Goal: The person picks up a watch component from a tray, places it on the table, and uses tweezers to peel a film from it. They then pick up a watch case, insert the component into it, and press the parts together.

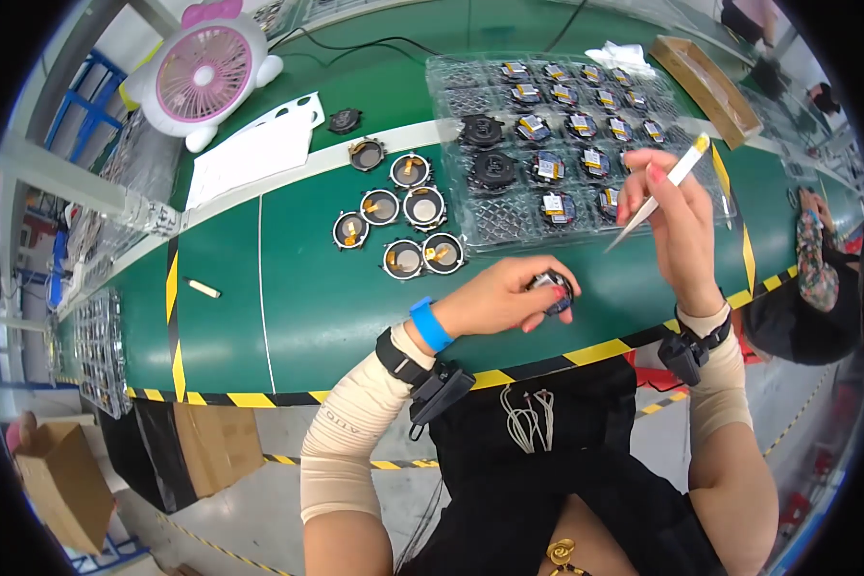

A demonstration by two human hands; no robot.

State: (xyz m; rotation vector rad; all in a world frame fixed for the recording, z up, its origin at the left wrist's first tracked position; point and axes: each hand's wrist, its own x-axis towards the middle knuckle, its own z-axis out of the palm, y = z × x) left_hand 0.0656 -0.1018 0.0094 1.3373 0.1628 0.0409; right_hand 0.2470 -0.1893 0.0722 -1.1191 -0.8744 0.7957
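Note:
My left hand (494, 300) is closed around a small round watch module (551, 284) close above the green table, near its front edge. The fingers hide part of it. My right hand (684, 226) grips white tweezers (682, 171) with a yellow end, their thin tip pointing down and left, apart from the module. Beyond both hands lies a clear plastic tray (497, 228) with several round watch modules (557, 207) in its pockets. Left of the tray, several round silver-rimmed watch cases (424, 206) rest on the table, some with orange flex strips inside.
A white and pink fan (204, 75) stands at the far left, near white sheets (254, 154). A small cream-coloured stick (203, 288) lies on the left. An open cardboard box (706, 91) sits behind the tray. At the right edge another person's arm (816, 254) reaches over the table.

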